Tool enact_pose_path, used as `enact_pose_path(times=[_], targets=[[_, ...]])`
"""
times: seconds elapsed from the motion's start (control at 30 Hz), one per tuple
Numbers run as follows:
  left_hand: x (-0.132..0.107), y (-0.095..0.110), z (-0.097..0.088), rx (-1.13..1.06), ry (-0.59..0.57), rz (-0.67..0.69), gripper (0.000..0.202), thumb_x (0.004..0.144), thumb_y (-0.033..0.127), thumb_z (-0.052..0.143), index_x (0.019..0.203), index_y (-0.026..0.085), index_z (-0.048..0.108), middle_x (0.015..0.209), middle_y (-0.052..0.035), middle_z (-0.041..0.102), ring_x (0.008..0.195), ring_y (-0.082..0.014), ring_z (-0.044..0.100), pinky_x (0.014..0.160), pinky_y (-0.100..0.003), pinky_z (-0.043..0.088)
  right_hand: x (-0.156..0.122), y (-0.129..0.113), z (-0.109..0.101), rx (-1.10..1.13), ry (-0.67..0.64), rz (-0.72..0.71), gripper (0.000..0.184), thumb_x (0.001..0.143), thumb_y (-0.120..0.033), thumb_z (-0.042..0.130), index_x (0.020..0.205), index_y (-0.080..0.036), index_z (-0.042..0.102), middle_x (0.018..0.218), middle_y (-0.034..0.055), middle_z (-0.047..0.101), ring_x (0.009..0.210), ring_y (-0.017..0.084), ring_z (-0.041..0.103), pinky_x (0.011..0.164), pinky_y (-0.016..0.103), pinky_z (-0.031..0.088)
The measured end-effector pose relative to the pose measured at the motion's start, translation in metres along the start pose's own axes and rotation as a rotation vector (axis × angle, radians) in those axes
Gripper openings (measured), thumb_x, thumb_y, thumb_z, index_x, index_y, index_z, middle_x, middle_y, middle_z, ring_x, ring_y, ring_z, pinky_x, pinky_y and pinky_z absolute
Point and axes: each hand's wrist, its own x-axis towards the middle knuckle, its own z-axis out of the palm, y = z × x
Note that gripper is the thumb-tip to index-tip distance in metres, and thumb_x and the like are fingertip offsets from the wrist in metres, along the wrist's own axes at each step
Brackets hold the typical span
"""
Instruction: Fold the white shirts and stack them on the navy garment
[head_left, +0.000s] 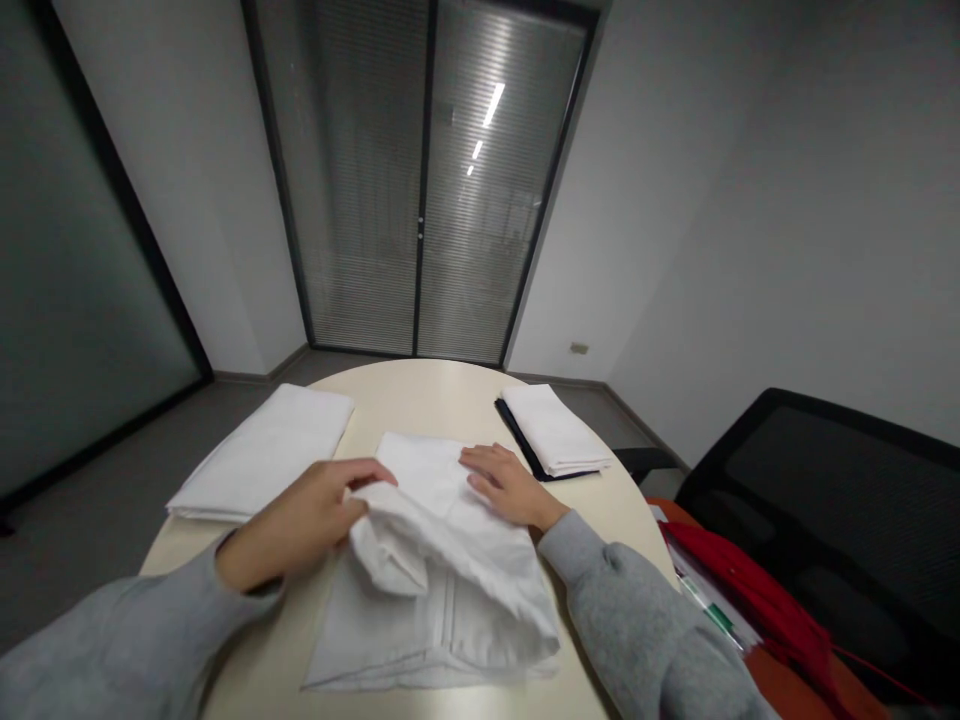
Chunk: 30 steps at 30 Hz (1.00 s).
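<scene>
A white cloth (487, 600) with a stitched seam strip down its middle lies partly folded on the round table; whether it is a garment, I cannot tell. My left hand (330, 515) pinches its left edge between thumb and fingers and holds that part lifted and bunched. The near part of the cloth spreads toward the table's front edge. Flat on the far part of the same cloth rests my right hand (510, 487), fingers stretched out. Both wrists are in grey sleeves.
A folded white cloth (277, 445) lies at the table's left. On the right, another folded white cloth (553, 430) rests on a dark flat item (517, 430). Beyond the pale table (427, 385) stand glass doors; a black mesh chair (817, 510) with a red item (742, 570) is at right.
</scene>
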Motion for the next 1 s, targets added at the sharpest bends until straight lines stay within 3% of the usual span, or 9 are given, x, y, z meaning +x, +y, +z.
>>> enact_pose_path(times=[0.1,0.2,0.27,0.43,0.57,0.67,0.77,0.87,1.0], targets=[[0.061,0.003,-0.012,-0.459,0.095,-0.133,0.023,0.075,0.026,0.065,0.096,0.019,0.072,0.077,-0.0017,0.068,0.057,-0.0152,0.061,0.043,-0.020,0.046,-0.014,0.000,-0.015,0.154,0.109,0.011,0.053,0.105,-0.059,0.039,0.126,-0.023,0.072,0.131,0.0106,0.073,0.125,0.028,0.064,0.116,0.050,0.040],[0.127,0.004,-0.016,-0.849,0.240,-0.218,0.020,0.061,0.013,0.072,0.081,0.015,0.068,0.077,-0.0046,0.066,0.063,-0.0158,0.062,0.049,-0.022,0.053,-0.026,0.002,-0.021,0.307,0.221,0.038,0.068,0.106,-0.067,0.025,0.122,-0.022,0.073,0.124,0.0112,0.075,0.117,0.028,0.068,0.106,0.045,0.051],[0.165,0.004,-0.018,-0.939,0.323,-0.221,0.020,0.058,0.009,0.072,0.075,0.016,0.062,0.079,-0.0066,0.065,0.068,-0.0171,0.064,0.060,-0.028,0.059,-0.028,0.003,-0.018,0.387,0.282,0.053,0.073,0.105,-0.069,0.019,0.135,-0.021,0.066,0.130,0.0119,0.072,0.121,0.028,0.067,0.106,0.045,0.052],[0.210,0.003,-0.023,-1.022,0.604,-0.112,0.021,0.065,0.018,0.068,0.082,0.021,0.056,0.087,-0.0020,0.062,0.086,-0.0164,0.064,0.085,-0.035,0.058,-0.019,-0.005,-0.003,0.381,0.473,0.161,0.082,0.095,-0.062,0.062,0.161,-0.024,0.031,0.158,0.0163,0.049,0.134,0.028,0.058,0.115,0.048,0.044],[0.181,-0.010,-0.017,-0.904,0.677,0.032,0.026,0.068,0.026,0.069,0.093,0.023,0.061,0.098,0.0004,0.064,0.097,-0.0163,0.062,0.094,-0.035,0.052,-0.006,-0.011,0.002,0.238,0.528,0.228,0.080,0.093,-0.049,0.067,0.160,-0.025,0.029,0.154,0.0160,0.053,0.132,0.028,0.058,0.116,0.050,0.042],[0.127,-0.024,0.008,-0.491,0.582,0.059,0.026,0.076,0.035,0.068,0.098,0.022,0.062,0.104,-0.0047,0.066,0.096,-0.0226,0.063,0.090,-0.041,0.053,0.011,-0.006,0.000,0.157,0.482,0.306,0.083,0.086,-0.040,0.072,0.158,-0.025,0.032,0.152,0.0161,0.054,0.110,0.025,0.067,0.105,0.047,0.051],[0.061,-0.037,0.046,-0.011,0.344,0.226,0.021,0.089,0.028,0.058,0.108,0.021,0.064,0.114,-0.0094,0.068,0.111,-0.0259,0.062,0.104,-0.046,0.048,0.031,0.005,-0.004,0.091,0.462,0.360,0.081,0.080,-0.033,0.074,0.152,-0.018,0.042,0.147,0.0198,0.054,0.092,0.023,0.068,0.096,0.047,0.055],[0.007,-0.047,0.079,0.308,-0.016,0.393,0.041,0.089,0.027,0.063,0.130,0.022,0.062,0.144,-0.0124,0.061,0.135,-0.0302,0.053,0.117,-0.052,0.040,0.048,0.013,-0.006,0.040,0.413,0.352,0.079,0.072,-0.021,0.072,0.147,-0.013,0.049,0.142,0.0220,0.057,0.099,0.026,0.068,0.096,0.047,0.055],[-0.023,-0.054,0.098,0.537,-0.224,0.464,0.071,0.093,0.039,0.066,0.159,0.034,0.039,0.168,-0.0045,0.038,0.153,-0.0338,0.035,0.126,-0.062,0.024,0.067,0.006,-0.008,-0.040,0.354,0.255,0.071,0.064,-0.003,0.056,0.133,-0.017,0.063,0.128,0.0131,0.068,0.110,0.025,0.066,0.096,0.039,0.054]])
